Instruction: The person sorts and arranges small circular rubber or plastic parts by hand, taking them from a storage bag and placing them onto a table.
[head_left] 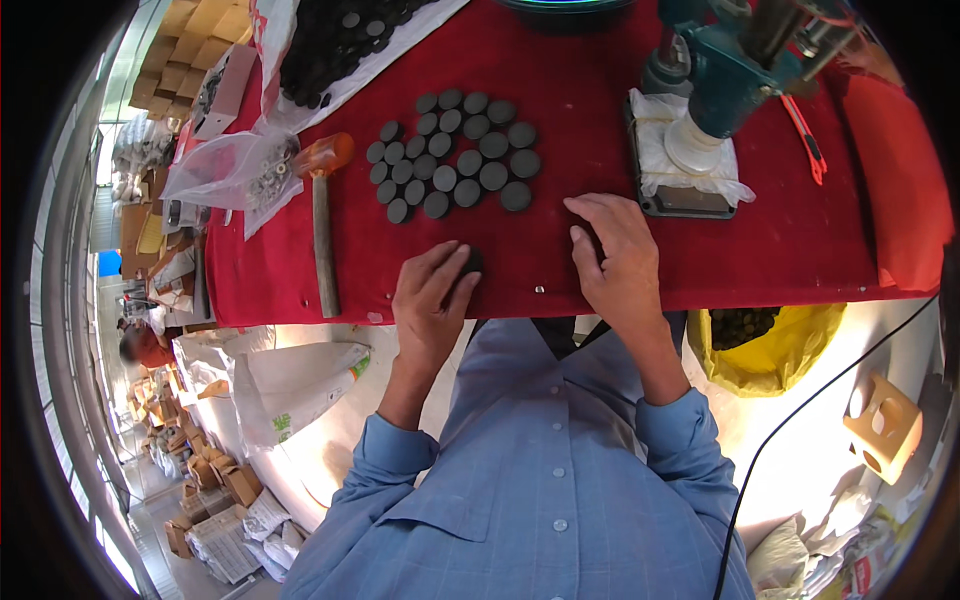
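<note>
Near the front edge of the red-covered table, my left hand (430, 290) has its thumb and fingers curled round a dark round disc (474, 262), partly hidden by the fingertips. My right hand (618, 258) hovers low over the cloth or rests on it, fingers bent, thumb apart, nothing seen between them. A small shiny metal piece (540, 289) lies between the two hands. Beyond them, several flat dark grey discs (467, 192) are spread in a loose group on the red cloth (560, 110).
A hammer (324, 240) with an orange head lies left, beside a clear bag of small metal parts (268, 185). At the right stands a green press (725, 95) over a padded base; a red cutter (806, 145) lies beyond. A yellow bag (790, 355) sits below the table edge.
</note>
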